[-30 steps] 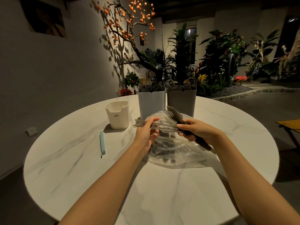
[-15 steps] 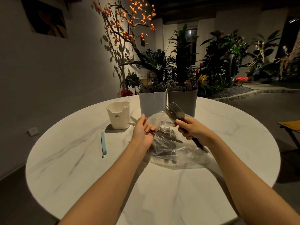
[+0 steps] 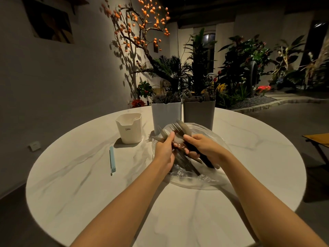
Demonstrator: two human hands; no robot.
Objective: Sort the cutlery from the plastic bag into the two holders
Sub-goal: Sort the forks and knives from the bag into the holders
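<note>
Both hands (image 3: 185, 148) (fingers curled) apparently round cutlery (image 3: 179, 128) over bag (image 3: 210, 177)

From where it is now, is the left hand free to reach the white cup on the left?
Probably not yet. The path across the table to the white cup looks open, but the left hand is gripping cutlery over the plastic bag.
</note>
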